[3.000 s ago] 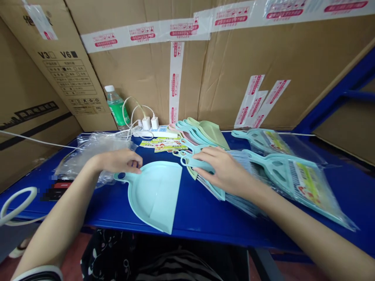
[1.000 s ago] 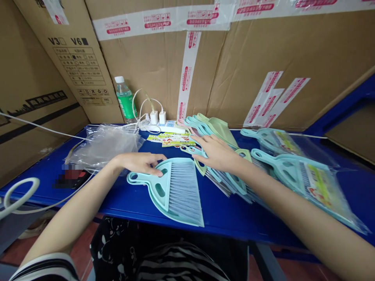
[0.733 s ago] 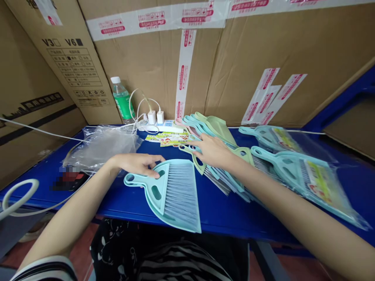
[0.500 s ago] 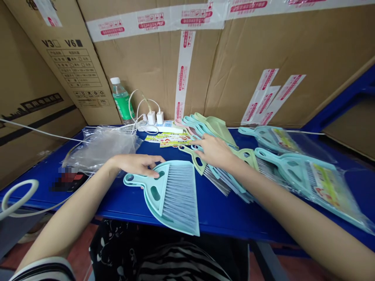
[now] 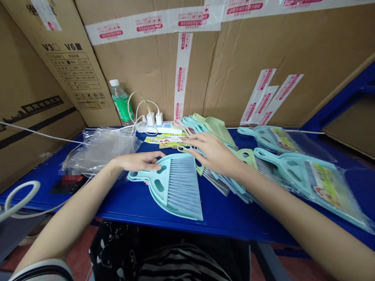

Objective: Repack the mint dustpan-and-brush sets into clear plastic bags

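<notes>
My left hand (image 5: 139,160) grips a light-blue dustpan (image 5: 172,212) near its handle, thumb on top. A matching hand brush (image 5: 183,185) lies nested in it, its grey-blue bristles facing up and to the right. Fingers outstretched, my right hand (image 5: 215,154) is over the near end of the printed card labels (image 5: 171,139); whether its fingertips touch them I cannot tell. Below that hand is a pile of loose brushes (image 5: 218,182), green and blue, partly hidden by the forearm. Behind it lies a stack of dustpans (image 5: 218,127) in green, blue and pink.
Bagged dustpan sets (image 5: 304,175) with labels lie on the right of the blue table (image 5: 131,208). Clear plastic bags (image 5: 105,150) are at the left. A green-labelled bottle (image 5: 123,105) and a power strip (image 5: 164,130) with cables stand before large cardboard boxes (image 5: 146,70).
My left hand has shifted the dustpan and brush slightly up and to the right, away from the table's front edge. My right hand has moved slightly, its fingers now nearer the labels.
</notes>
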### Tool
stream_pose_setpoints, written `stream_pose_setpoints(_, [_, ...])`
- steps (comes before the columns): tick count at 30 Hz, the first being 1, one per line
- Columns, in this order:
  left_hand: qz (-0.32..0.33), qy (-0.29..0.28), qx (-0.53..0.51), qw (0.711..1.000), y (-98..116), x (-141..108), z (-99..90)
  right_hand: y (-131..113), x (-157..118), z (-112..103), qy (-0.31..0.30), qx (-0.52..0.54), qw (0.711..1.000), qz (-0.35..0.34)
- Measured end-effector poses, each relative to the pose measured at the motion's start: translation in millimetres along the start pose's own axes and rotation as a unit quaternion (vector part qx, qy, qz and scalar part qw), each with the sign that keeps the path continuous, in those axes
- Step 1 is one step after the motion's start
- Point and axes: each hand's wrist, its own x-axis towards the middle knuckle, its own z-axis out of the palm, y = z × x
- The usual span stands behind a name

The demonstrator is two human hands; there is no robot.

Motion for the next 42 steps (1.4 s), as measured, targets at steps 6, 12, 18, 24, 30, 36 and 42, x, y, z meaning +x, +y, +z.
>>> stream_pose_setpoints(6, [-0.005,0.009,-0.019,1.0,-5,6,6.0,-35,-19,7,-0.189,0.071,0.975,-0.096])
stream_pose_setpoints(12, [0.061,0.004,0.063,0.996,-7,5,0.8,-41,-22,22,-0.237,0.102,0.961,-0.096])
stream_pose_setpoints(18, [0.054,-0.021,0.034,0.998,-10,5,-1.7,-43,-24,26,-0.229,0.114,0.962,-0.098])
stream_pose_setpoints(24, [0.061,-0.02,-0.003,0.998,-15,8,1.3,-44,-26,27,-0.217,0.117,0.964,-0.103])
stream_pose_setpoints(30, [0.066,-0.02,0.054,0.996,-10,4,-1.6,-45,-25,25,-0.226,0.1,0.964,-0.1])
stream_pose_setpoints(36, [0.035,-0.084,0.038,0.995,-2,-7,-8.3,-46,-24,23,-0.243,0.095,0.961,-0.088])
stream_pose_setpoints(42, [0.048,-0.08,0.034,0.995,-6,-6,-9.0,-45,-26,28,-0.213,0.107,0.966,-0.099])
